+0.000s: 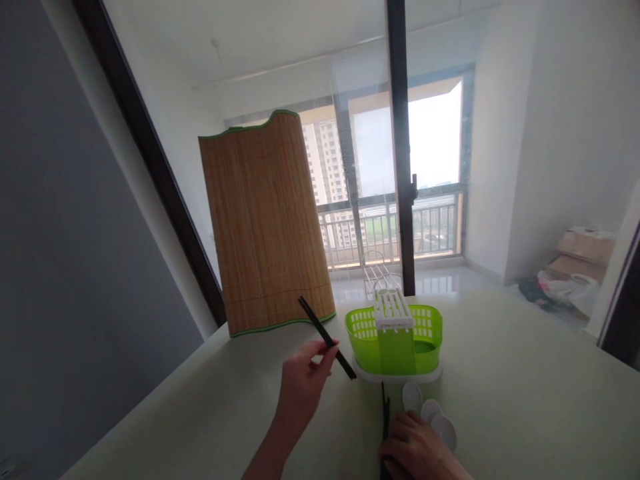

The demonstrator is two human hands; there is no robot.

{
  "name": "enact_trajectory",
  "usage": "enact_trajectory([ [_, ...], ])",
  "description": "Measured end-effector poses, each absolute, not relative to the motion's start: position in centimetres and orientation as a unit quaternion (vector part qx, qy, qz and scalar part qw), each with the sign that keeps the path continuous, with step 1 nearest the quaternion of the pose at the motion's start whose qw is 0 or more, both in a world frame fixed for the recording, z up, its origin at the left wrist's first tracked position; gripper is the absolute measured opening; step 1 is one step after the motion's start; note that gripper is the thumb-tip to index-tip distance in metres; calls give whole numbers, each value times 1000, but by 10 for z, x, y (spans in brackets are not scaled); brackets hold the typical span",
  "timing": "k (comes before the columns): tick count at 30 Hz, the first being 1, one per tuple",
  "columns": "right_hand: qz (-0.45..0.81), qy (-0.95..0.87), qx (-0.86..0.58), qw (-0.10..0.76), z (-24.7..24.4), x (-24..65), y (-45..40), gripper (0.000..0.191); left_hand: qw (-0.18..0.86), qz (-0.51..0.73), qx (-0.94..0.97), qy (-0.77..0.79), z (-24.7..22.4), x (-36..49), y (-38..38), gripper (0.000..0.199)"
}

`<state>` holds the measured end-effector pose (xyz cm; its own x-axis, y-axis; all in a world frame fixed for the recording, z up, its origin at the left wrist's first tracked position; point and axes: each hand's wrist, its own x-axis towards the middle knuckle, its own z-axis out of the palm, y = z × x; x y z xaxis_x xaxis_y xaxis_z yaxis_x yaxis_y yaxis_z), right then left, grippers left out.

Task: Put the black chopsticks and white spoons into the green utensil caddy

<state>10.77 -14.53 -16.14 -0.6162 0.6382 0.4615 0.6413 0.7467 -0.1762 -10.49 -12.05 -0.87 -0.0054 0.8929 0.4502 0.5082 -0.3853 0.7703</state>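
1. Table [525, 393]: pale top, everything below on or over it.
2. Woven mat [265, 227]: upright, curved, green-edged, left of basket.
3. Green basket [396, 353]: on table, white base, long axis left-right; white slotted rack [393, 309] across its middle. Ahead-right of left hand, ahead of right.
4. Left hand [306, 377]: farther forward of the two, beside basket's left end; thumb and fingers pinching black sticks [316, 323] near mid-length.
5. Right hand [413, 443]: nearer the wearer, fingers curled over other black sticks [385, 408]; firm grip or just resting, can't tell.
6. Stick axes: left set slants far-left to near-right, near end just beside base; right set points roughly at basket.
7. White spoon-like pieces [444, 432]: three, just beside right hand.
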Motion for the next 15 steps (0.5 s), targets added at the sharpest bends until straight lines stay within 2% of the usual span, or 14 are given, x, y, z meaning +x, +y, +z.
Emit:
enact_trajectory([
  [3,-3,-901,-354,252,-163,108,-145,9,143,532,673,493,21,-92,-87,31],
  [6,-25,-901,-347,259,-167,108,-142,6,94,480,713,503,33,-72,-52,30],
  [10,-63,-896,-331,289,-179,106,-133,8,45,358,755,547,23,-45,-19,23],
  [15,-103,-887,-306,329,-198,103,-122,15,61,287,768,569,0,-27,-2,15],
])
